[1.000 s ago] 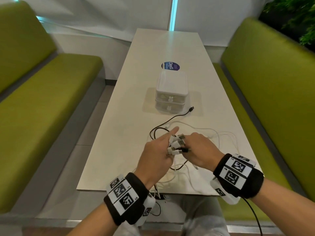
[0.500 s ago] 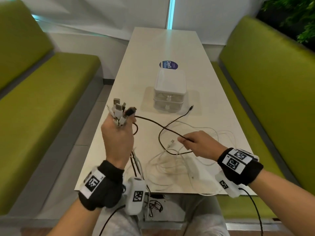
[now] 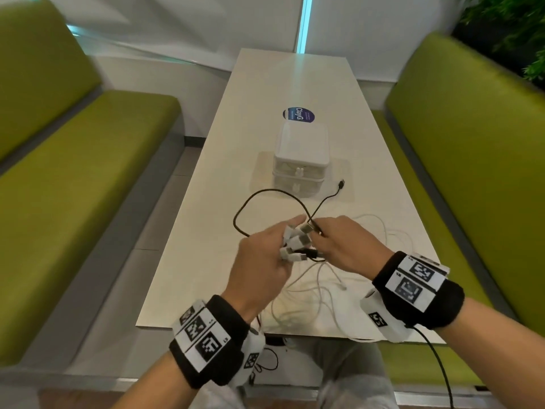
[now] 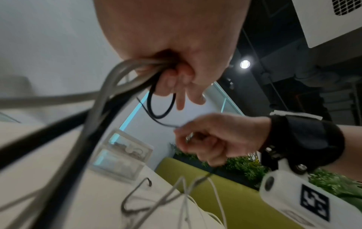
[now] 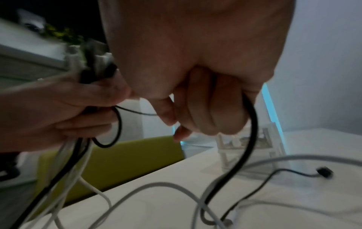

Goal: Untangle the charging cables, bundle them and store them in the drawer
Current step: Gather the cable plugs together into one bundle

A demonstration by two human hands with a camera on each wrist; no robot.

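Observation:
My left hand (image 3: pixel 272 249) grips a bunch of cable plugs (image 3: pixel 296 243), white ones and a black one, low over the table's near half. The cables (image 4: pixel 125 74) run out of its fist. My right hand (image 3: pixel 330 240) is right beside it, fingers curled round the black cable (image 5: pixel 251 124). That cable makes a loop (image 3: pixel 250 199) on the table, and its free plug (image 3: pixel 341 183) lies by the small white drawer unit (image 3: pixel 300 160), whose two drawers are closed. Loose white cables (image 3: pixel 321 290) lie tangled under and behind my hands.
The white table (image 3: pixel 206 231) is long and narrow, with a round blue sticker (image 3: pixel 298 115) behind the drawer unit. Green benches (image 3: pixel 88 187) flank it on both sides. Some cables hang over the near edge (image 3: pixel 265 343) towards my lap.
My left hand, raised out to the left with the plugs half a second ago, has come back down to the middle beside my right hand. The black cable now loops before the drawers.

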